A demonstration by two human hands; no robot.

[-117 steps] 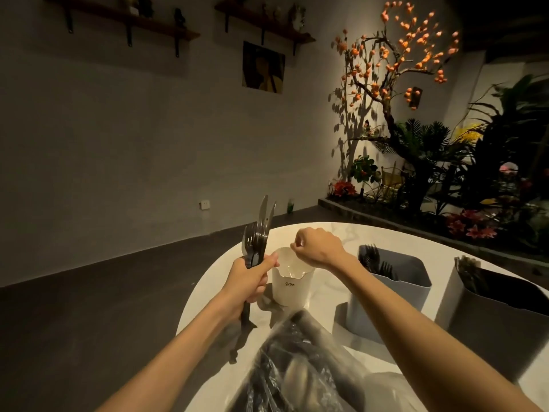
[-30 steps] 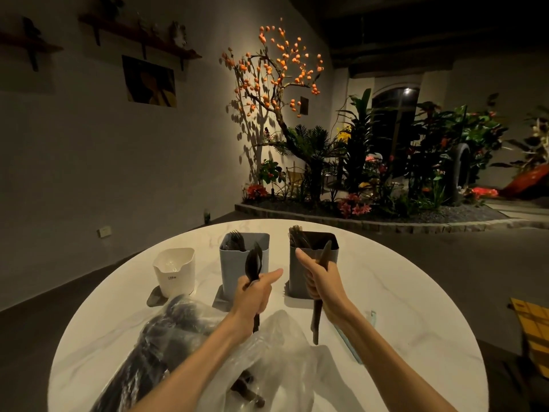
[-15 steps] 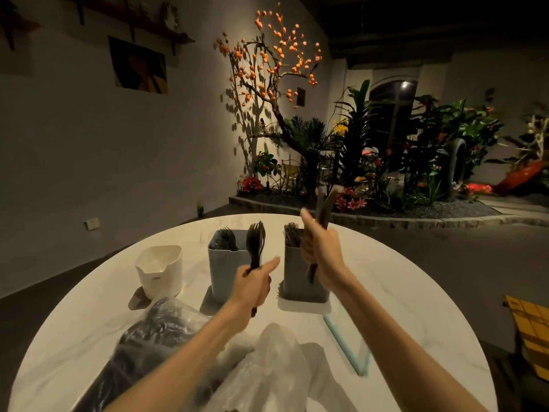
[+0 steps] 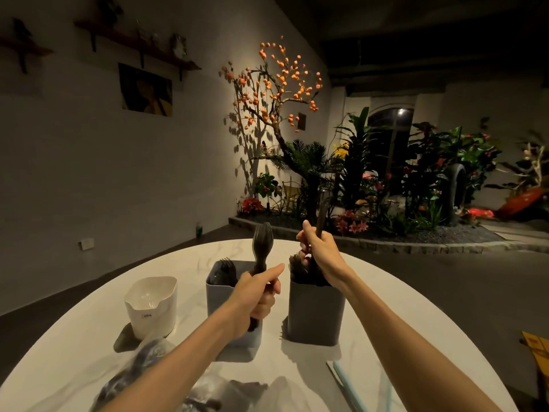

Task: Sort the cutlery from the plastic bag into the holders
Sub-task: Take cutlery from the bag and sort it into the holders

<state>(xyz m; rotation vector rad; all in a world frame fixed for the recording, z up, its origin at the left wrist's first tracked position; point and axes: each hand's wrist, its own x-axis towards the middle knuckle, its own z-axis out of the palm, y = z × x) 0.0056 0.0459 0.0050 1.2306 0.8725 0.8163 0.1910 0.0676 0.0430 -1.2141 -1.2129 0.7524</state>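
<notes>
Since half a second ago the right hand (image 4: 322, 249) has sunk from above the dark grey holder (image 4: 315, 313) to its mouth, and the piece it grips now reaches down among the cutlery there; the left hand (image 4: 257, 295) has stayed in front of the blue-grey holder (image 4: 217, 298).

Three holders stand in a row on the round white marble table (image 4: 401, 307): a white holder (image 4: 151, 306) at the left, the blue-grey one in the middle, the dark grey one at the right. Each hand is closed around cutlery. The left hand grips the handles of a few dark forks (image 4: 261, 242), upright, thumb stretched forward; how many it holds I cannot tell. The right hand is curled round one dark utensil (image 4: 322, 214) whose top is blurred against the plants.

The left forearm hides the lower front of the blue-grey holder; the right wrist covers part of the dark grey holder's rim.

The blue-grey holder contains dark forks, tines up. The dark grey one contains dark cutlery, its kind unclear. The white holder's contents are not visible. The clear plastic bag (image 4: 148, 361) with dark cutlery lies at the near edge, under the left arm. A pale blue strip (image 4: 346, 385) lies near right.
</notes>
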